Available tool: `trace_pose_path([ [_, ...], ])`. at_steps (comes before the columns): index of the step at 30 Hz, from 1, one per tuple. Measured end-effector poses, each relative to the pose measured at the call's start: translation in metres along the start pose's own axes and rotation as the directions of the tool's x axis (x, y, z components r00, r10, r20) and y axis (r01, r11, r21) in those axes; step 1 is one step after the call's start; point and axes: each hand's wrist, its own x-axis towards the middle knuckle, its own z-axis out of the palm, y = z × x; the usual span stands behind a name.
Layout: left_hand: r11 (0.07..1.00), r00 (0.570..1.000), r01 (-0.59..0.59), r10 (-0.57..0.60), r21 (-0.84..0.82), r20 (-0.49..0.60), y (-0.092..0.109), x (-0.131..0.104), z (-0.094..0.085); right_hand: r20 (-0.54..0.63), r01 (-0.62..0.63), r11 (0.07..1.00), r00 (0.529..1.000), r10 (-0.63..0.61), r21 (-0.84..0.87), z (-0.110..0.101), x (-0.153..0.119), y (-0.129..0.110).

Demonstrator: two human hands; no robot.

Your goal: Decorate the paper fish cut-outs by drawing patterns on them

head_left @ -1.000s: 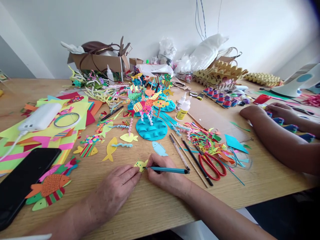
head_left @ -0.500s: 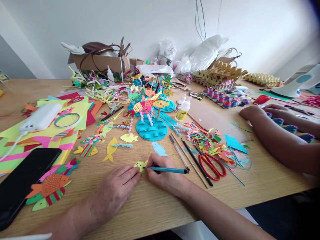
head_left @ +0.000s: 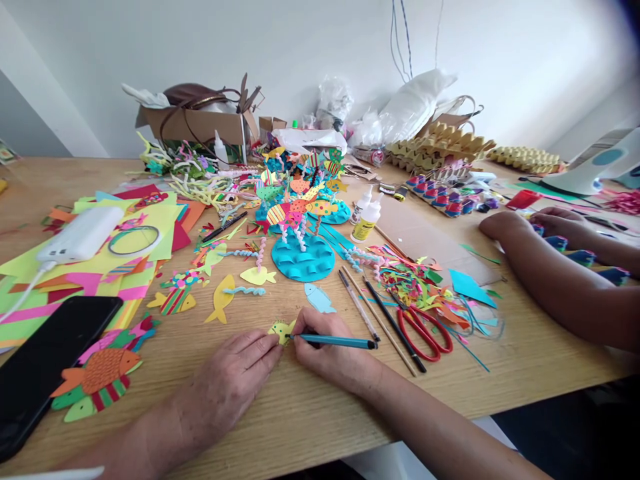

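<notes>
My right hand (head_left: 325, 350) is closed around a teal felt-tip pen (head_left: 345, 341), its tip down at a small yellow-green paper fish (head_left: 280, 329). Dark dots and short strokes mark that fish; my fingers cover part of it. My left hand (head_left: 240, 373) lies flat on the wood, fingers stretched out, fingertips pressing the fish's near edge. Just beyond lie a pale blue paper fish (head_left: 319, 298) and a yellow paper fish (head_left: 223, 300) with a blue twisted pipe cleaner. A blue round base (head_left: 303, 261) carries colourful paper fish on twisted stems.
Red-handled scissors (head_left: 425, 333), brushes and paper scraps lie to the right, below glue bottles (head_left: 367, 221). At left are a black phone (head_left: 50, 360), decorated fish and coloured paper under a white power bank (head_left: 83, 233). Another person's arms (head_left: 560, 273) rest at far right beside painted egg carton.
My hands, the pen and the fish stay almost exactly in place. At far right, the other person's farther hand has shifted slightly.
</notes>
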Motion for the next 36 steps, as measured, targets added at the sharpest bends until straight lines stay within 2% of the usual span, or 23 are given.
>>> trace_pose_path([
  [11,1.0,0.999,0.003,-0.003,0.006,0.032,0.0003,-0.0006,0.0001,-0.068,0.004,0.988,0.998,0.007,0.153,-0.0036,-0.0003,-0.0003],
  [29,1.0,1.0,0.007,-0.007,-0.002,0.026,0.0009,0.0025,-0.0036,-0.044,-0.001,0.995,0.999,0.005,0.1,0.0054,0.0035,-0.0005],
  [36,1.0,1.0,0.003,-0.003,0.008,0.03,0.0006,-0.0001,-0.002,-0.066,-0.034,0.981,0.997,0.047,0.19,0.0005,0.0035,0.0005],
])
